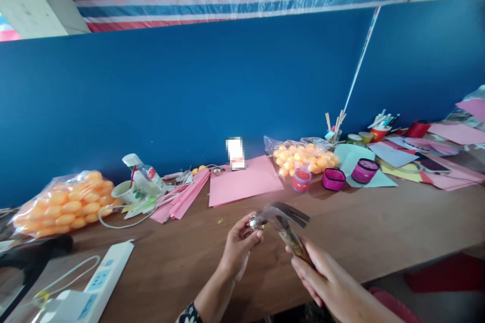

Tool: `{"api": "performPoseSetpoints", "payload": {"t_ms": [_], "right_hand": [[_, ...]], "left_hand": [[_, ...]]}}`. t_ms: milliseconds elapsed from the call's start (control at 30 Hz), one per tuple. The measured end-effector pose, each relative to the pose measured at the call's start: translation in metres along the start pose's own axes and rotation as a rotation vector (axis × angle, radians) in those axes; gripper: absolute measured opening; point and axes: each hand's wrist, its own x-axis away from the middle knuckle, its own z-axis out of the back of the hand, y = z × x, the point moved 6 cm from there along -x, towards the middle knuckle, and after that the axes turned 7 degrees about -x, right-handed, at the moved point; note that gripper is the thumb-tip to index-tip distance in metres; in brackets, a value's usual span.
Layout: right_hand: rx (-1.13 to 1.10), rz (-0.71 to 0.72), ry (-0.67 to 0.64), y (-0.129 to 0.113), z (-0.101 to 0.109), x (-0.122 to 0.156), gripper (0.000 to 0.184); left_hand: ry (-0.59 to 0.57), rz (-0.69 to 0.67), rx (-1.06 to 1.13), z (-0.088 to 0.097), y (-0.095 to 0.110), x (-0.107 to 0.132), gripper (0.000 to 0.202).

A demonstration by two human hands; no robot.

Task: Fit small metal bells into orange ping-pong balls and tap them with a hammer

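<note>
My left hand (pixel 241 243) pinches a small shiny silver ball (pixel 255 222), which looks like a bell, between thumb and fingers above the front of the table. In my right hand (pixel 322 267) is a claw hammer (pixel 290 237), gripped by its wooden handle. The hammer's head is tilted, its claw pointing right and its striking end right at the silver ball; whether they touch I cannot tell. Behind my hands lies a pink paper sheet (pixel 246 187), with another small silver ball (pixel 216 171) by its back left corner.
On the brown table (pixel 170 262), bags of orange balls (pixel 71 207) stand left and centre-right. A power strip (pixel 108 272) lies front left, near a bottle (pixel 146 174) and pink paper strips (pixel 185 194). Magenta cuffs (pixel 333 178) and a red-and-purple cup-shaped item (pixel 301 180) sit right. A blue partition (pixel 189 86) rises behind.
</note>
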Motion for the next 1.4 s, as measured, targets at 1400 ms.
{"api": "performPoseSetpoints", "payload": {"t_ms": [1400], "right_hand": [[0.988,0.141,0.285,0.088,0.158,-0.028,0.027]], "left_hand": [[0.238,-0.029,-0.234,0.047,-0.007,-0.017,0.043]]}}
